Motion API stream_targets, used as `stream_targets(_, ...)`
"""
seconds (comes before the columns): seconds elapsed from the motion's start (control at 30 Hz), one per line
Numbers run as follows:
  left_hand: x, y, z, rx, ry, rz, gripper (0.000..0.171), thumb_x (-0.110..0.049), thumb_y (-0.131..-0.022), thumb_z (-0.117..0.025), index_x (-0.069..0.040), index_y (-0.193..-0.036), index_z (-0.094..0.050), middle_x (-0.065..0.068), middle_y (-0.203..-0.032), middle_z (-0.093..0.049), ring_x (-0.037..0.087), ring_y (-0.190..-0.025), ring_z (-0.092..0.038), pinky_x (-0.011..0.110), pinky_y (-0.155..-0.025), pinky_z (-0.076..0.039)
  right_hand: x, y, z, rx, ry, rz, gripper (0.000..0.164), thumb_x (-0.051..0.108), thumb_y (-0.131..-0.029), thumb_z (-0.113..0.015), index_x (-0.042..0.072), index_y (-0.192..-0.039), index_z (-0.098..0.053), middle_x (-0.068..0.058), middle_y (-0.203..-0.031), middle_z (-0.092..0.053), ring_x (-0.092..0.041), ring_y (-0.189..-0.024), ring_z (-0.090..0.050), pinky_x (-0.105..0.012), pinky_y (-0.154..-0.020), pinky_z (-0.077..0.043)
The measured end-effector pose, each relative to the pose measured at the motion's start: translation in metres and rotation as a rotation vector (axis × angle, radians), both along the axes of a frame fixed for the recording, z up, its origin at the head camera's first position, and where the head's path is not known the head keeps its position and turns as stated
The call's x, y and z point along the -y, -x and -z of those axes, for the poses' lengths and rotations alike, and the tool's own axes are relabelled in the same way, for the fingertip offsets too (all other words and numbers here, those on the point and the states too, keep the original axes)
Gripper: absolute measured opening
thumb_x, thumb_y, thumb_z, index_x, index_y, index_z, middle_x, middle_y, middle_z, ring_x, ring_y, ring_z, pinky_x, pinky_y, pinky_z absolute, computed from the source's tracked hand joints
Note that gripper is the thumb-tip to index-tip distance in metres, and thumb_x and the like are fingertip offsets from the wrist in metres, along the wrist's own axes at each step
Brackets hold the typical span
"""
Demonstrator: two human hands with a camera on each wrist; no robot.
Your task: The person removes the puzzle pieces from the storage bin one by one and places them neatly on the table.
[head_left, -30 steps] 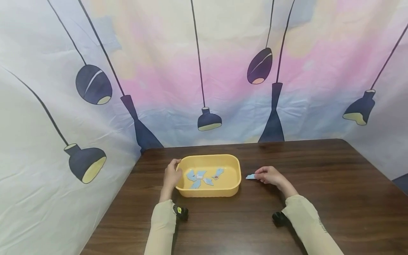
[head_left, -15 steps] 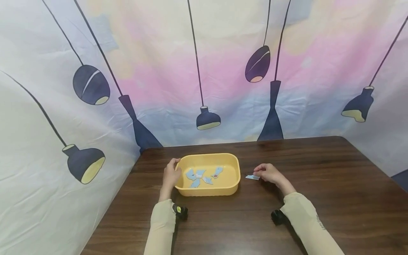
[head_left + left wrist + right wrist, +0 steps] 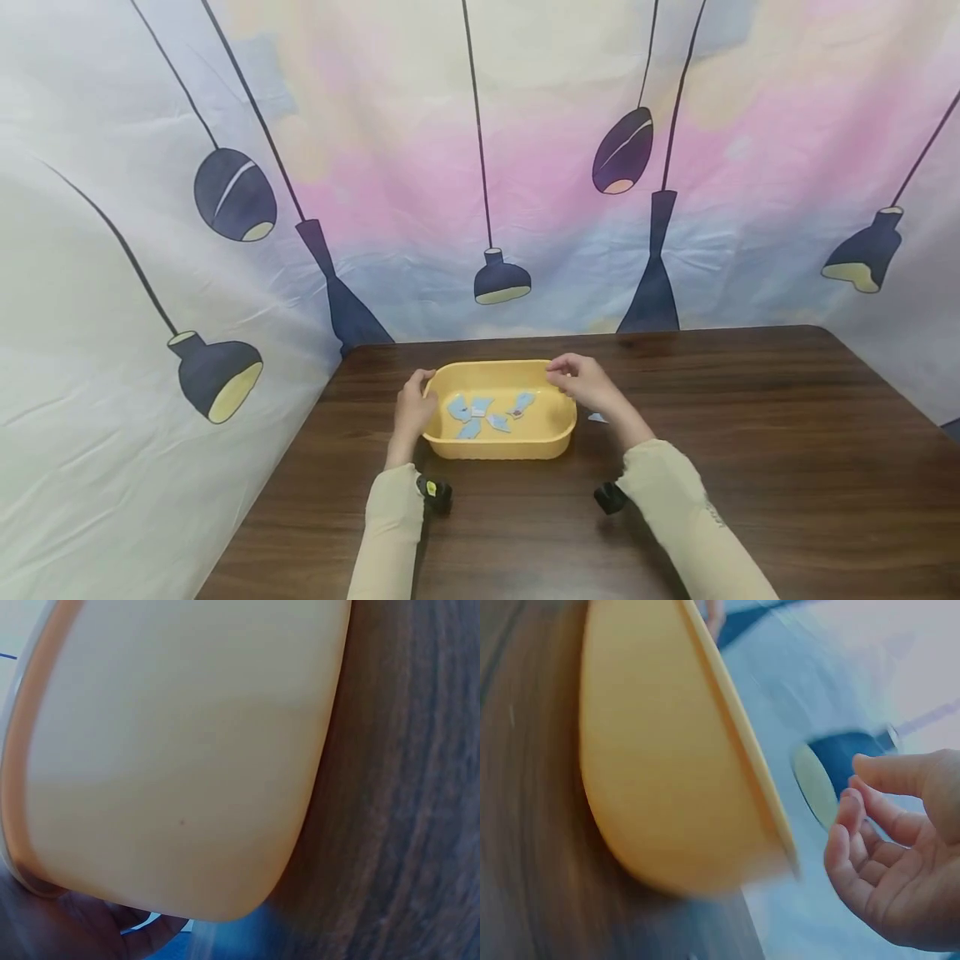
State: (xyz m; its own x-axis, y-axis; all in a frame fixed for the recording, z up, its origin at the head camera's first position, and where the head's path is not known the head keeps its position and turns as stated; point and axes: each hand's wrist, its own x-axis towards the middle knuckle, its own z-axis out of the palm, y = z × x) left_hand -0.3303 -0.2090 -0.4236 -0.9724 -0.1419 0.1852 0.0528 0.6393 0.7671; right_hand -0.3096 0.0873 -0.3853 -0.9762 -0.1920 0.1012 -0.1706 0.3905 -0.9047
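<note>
A yellow plastic basin (image 3: 495, 450) stands on the table, holding several flat, irregular light-blue pieces (image 3: 469, 428) with small printed marks. My left hand (image 3: 413, 408) grips its left rim; in the left wrist view the fingers (image 3: 157, 934) reach behind the basin's wall (image 3: 180, 765). Over the right rim hovers my right hand (image 3: 588, 386), its fingers loosely bent and nothing between them. The right wrist view shows that same hand (image 3: 904, 862) apart from the basin (image 3: 660, 750). One more light-blue piece (image 3: 597, 417) lies on the table right of the basin, partly hidden by the right forearm.
The dark wood-grain table (image 3: 510, 542) ends at a printed cloth backdrop (image 3: 375, 208) with lamp pictures. Small black devices sit at the left wrist (image 3: 437, 496) and the right wrist (image 3: 611, 497).
My right hand has put the light-blue piece down on the table, let go, and moved left to above the basin's right rim. The left hand keeps its hold.
</note>
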Motion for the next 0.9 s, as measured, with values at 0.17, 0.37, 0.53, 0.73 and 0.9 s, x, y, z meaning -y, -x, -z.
stream_targets(0.17, 0.000, 0.001, -0.003, -0.002, 0.000, -0.002, 0.040, -0.006, -0.092, -0.050, -0.007, -0.131, -0.057, 0.022, -0.113, -0.065, 0.026, -0.083, -0.059, 0.028, -0.067, -0.045, 0.041, 0.001, 0.006, -0.003, 0.013, -0.089, 0.030, 0.011, -0.094, -0.059, -0.010, -0.117, -0.061, -0.023, -0.105, -0.064, -0.040, -0.092, -0.064, -0.035, -0.077, -0.056)
stream_targets(0.37, 0.001, 0.002, 0.000, 0.006, 0.009, -0.001, 0.040, -0.006, -0.092, -0.050, -0.008, -0.131, -0.057, 0.021, -0.118, -0.066, 0.026, -0.086, -0.060, 0.031, -0.070, -0.048, 0.072, 0.002, 0.028, 0.049, -0.029, -0.123, 0.024, 0.010, -0.091, -0.061, -0.005, -0.110, -0.064, -0.019, -0.102, -0.063, -0.030, -0.089, -0.062, -0.035, -0.075, -0.054)
stream_targets(0.53, 0.000, 0.002, 0.002, 0.008, 0.003, -0.005, 0.040, -0.005, -0.092, -0.051, -0.008, -0.131, -0.058, 0.021, -0.113, -0.066, 0.025, -0.083, -0.060, 0.031, -0.068, -0.048, 0.076, 0.002, 0.036, 0.104, -0.102, -0.134, 0.028, 0.012, -0.091, -0.063, 0.001, -0.117, -0.064, -0.017, -0.109, -0.062, -0.025, -0.092, -0.059, -0.035, -0.073, -0.050)
stream_targets(0.73, -0.001, 0.003, 0.002, -0.020, -0.005, -0.008, 0.039, -0.004, -0.090, -0.051, -0.006, -0.129, -0.059, 0.022, -0.114, -0.067, 0.027, -0.086, -0.061, 0.034, -0.071, -0.050, 0.077, 0.001, 0.038, 0.134, -0.188, -0.203, 0.040, 0.012, -0.089, -0.067, 0.003, -0.127, -0.061, -0.019, -0.131, -0.059, -0.036, -0.115, -0.059, -0.044, -0.088, -0.053)
stream_targets(0.9, 0.001, 0.002, 0.003, -0.022, -0.003, -0.014, 0.039, -0.003, -0.090, -0.051, -0.004, -0.128, -0.059, 0.023, -0.117, -0.066, 0.028, -0.088, -0.062, 0.036, -0.072, -0.051, 0.079, 0.000, 0.040, 0.125, -0.243, -0.232, 0.043, 0.010, -0.086, -0.071, 0.002, -0.127, -0.062, -0.021, -0.137, -0.057, -0.039, -0.125, -0.055, -0.048, -0.097, -0.050)
